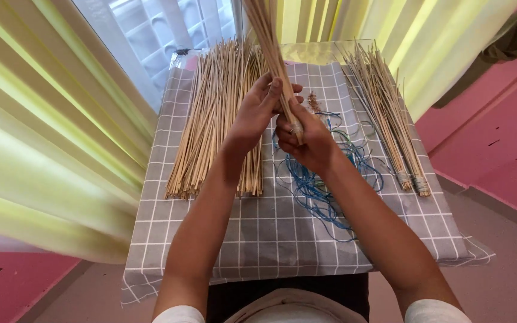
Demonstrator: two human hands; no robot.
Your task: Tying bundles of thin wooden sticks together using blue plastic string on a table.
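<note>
Both hands hold one thin bundle of pale sticks (268, 42) upright above the table. My left hand (257, 110) wraps the bundle a little above its lower end. My right hand (306, 139) grips the very bottom, where a pale binding circles the sticks. The bundle's top runs out of the frame. Below the hands lies a tangle of blue cord (321, 179).
A grey checked cloth (270, 239) covers a small table. A large loose pile of sticks (210, 119) lies at left; tied bundles (390, 119) lie at right. Yellow curtains (43, 119) hang on both sides, a window behind, and a pink wall (498, 131) at right.
</note>
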